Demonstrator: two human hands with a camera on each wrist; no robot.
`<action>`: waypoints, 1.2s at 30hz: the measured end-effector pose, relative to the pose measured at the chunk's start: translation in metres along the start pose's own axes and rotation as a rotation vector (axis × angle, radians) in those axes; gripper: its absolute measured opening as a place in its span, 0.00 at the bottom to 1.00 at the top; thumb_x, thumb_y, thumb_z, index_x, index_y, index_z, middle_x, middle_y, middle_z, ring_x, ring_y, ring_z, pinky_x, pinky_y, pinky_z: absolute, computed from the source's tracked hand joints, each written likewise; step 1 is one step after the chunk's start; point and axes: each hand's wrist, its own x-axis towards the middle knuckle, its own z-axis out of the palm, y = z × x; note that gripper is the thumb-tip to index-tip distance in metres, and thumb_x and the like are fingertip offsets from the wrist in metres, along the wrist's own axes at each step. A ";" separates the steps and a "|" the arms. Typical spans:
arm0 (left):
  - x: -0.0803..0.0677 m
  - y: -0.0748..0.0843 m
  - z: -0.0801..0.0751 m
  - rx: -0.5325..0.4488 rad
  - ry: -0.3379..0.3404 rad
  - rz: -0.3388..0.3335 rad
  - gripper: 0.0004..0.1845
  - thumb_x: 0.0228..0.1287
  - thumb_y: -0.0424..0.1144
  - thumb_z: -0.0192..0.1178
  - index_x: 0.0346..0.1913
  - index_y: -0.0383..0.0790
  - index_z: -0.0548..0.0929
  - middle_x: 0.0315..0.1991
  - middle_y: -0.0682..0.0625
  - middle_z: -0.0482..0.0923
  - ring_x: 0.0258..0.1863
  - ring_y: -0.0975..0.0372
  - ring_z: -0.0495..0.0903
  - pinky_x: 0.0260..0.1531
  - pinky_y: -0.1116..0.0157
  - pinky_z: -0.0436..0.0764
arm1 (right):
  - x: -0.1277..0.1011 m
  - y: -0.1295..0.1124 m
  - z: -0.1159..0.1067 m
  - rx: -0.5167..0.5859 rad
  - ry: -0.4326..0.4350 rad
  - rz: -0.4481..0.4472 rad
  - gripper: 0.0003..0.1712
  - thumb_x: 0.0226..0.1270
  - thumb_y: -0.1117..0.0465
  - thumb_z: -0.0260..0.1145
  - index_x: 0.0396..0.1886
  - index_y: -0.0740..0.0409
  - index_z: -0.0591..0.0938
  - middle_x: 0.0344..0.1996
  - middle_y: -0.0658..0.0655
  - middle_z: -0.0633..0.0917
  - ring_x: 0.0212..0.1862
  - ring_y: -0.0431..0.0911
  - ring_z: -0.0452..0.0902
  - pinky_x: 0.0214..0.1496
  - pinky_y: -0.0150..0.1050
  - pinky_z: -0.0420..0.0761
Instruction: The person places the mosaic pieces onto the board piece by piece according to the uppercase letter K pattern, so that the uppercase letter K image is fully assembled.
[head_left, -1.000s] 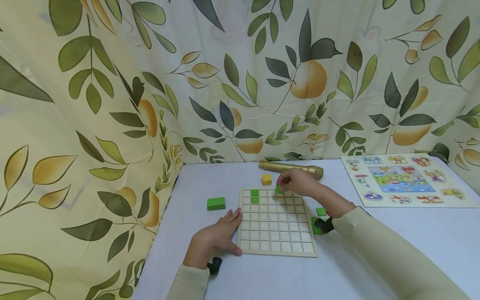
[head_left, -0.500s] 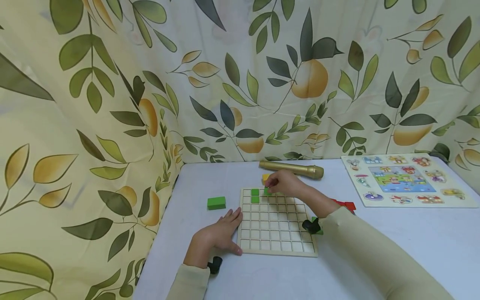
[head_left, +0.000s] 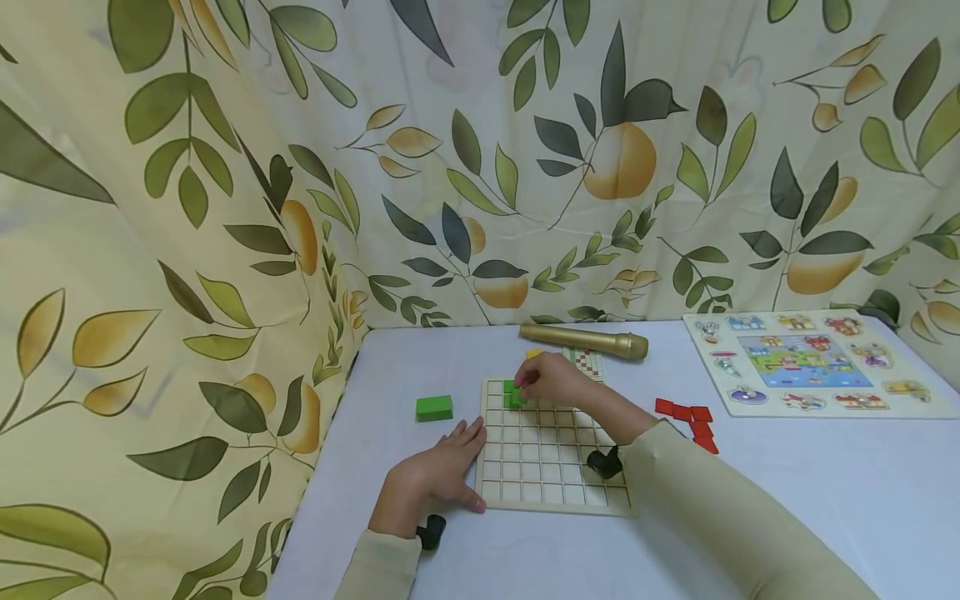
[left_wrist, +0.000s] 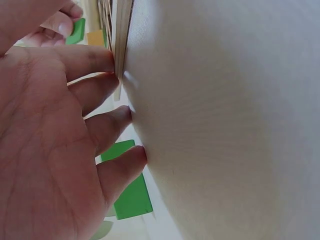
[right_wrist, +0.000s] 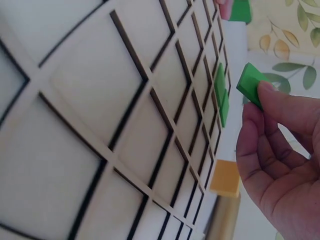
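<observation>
My right hand pinches a small green square tile between thumb and fingers, over the far left part of a wooden grid board. Two other green tiles lie in adjoining cells, partly covered by the hand in the head view. Along the board's left edge rests my left hand, fingers extended, with fingertips right at the wooden rim in the left wrist view. A green rectangular block stands just beyond that hand.
Behind the board are a yellow cube, a small patterned card and a gold microphone-shaped object. Several red tiles lie to the right. A picture puzzle board is at the far right, before a leaf-patterned curtain.
My right hand has moved left across the board's far edge with the green tile, reaching the two placed tiles. The red tiles and card are uncovered. My left hand stays put.
</observation>
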 end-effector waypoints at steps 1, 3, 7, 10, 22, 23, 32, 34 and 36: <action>0.000 0.000 0.000 0.001 -0.001 0.000 0.61 0.46 0.52 0.81 0.80 0.41 0.56 0.82 0.52 0.43 0.80 0.55 0.41 0.74 0.51 0.55 | 0.000 0.000 0.002 -0.004 -0.003 0.002 0.03 0.62 0.66 0.74 0.35 0.57 0.87 0.30 0.47 0.85 0.37 0.41 0.80 0.43 0.40 0.81; 0.000 -0.001 0.000 0.004 -0.004 0.003 0.61 0.46 0.52 0.81 0.80 0.41 0.56 0.82 0.52 0.43 0.80 0.54 0.41 0.75 0.51 0.54 | 0.001 0.000 0.005 -0.015 -0.006 -0.006 0.04 0.62 0.66 0.74 0.35 0.58 0.88 0.30 0.47 0.85 0.37 0.41 0.80 0.42 0.39 0.81; 0.000 -0.001 0.001 0.005 -0.004 0.013 0.61 0.47 0.51 0.80 0.80 0.41 0.55 0.82 0.52 0.43 0.80 0.54 0.41 0.74 0.51 0.54 | 0.000 0.000 0.011 -0.027 -0.013 -0.028 0.04 0.62 0.67 0.74 0.36 0.59 0.88 0.30 0.47 0.85 0.36 0.40 0.80 0.41 0.38 0.81; 0.000 0.000 0.001 0.004 -0.004 0.018 0.61 0.47 0.51 0.80 0.80 0.40 0.55 0.82 0.52 0.43 0.80 0.54 0.41 0.74 0.51 0.54 | -0.002 -0.003 0.014 -0.019 -0.026 -0.031 0.03 0.62 0.67 0.74 0.36 0.60 0.88 0.30 0.48 0.86 0.35 0.40 0.79 0.40 0.38 0.81; -0.001 0.001 0.001 0.004 0.003 0.014 0.61 0.46 0.51 0.80 0.80 0.40 0.55 0.82 0.52 0.43 0.80 0.54 0.41 0.74 0.50 0.55 | -0.002 -0.002 0.025 0.009 -0.060 -0.029 0.04 0.61 0.68 0.75 0.35 0.59 0.88 0.29 0.49 0.85 0.33 0.39 0.78 0.38 0.36 0.80; -0.001 0.001 0.001 0.006 0.004 0.012 0.61 0.46 0.51 0.80 0.80 0.41 0.55 0.82 0.52 0.43 0.80 0.54 0.41 0.74 0.50 0.55 | -0.002 -0.001 0.026 0.006 -0.061 -0.033 0.04 0.61 0.68 0.75 0.35 0.59 0.88 0.29 0.48 0.85 0.33 0.39 0.78 0.38 0.36 0.80; 0.001 -0.001 0.000 0.015 -0.002 0.013 0.61 0.47 0.51 0.80 0.80 0.40 0.55 0.82 0.52 0.43 0.80 0.54 0.41 0.74 0.51 0.54 | 0.001 0.002 0.033 -0.038 -0.040 -0.017 0.03 0.61 0.67 0.75 0.33 0.57 0.88 0.28 0.46 0.85 0.34 0.38 0.78 0.40 0.36 0.80; 0.002 -0.001 0.001 0.017 -0.002 0.018 0.61 0.47 0.51 0.80 0.80 0.40 0.55 0.82 0.51 0.43 0.80 0.54 0.41 0.75 0.51 0.54 | 0.002 0.003 0.034 -0.052 -0.037 -0.026 0.03 0.61 0.67 0.75 0.33 0.57 0.88 0.28 0.47 0.85 0.33 0.39 0.78 0.39 0.36 0.80; 0.002 -0.001 0.001 0.022 -0.002 0.026 0.61 0.47 0.51 0.80 0.80 0.39 0.55 0.82 0.51 0.43 0.80 0.53 0.41 0.75 0.51 0.54 | 0.002 0.003 0.035 -0.069 -0.032 -0.038 0.02 0.61 0.66 0.75 0.32 0.57 0.88 0.28 0.47 0.85 0.33 0.39 0.78 0.39 0.36 0.81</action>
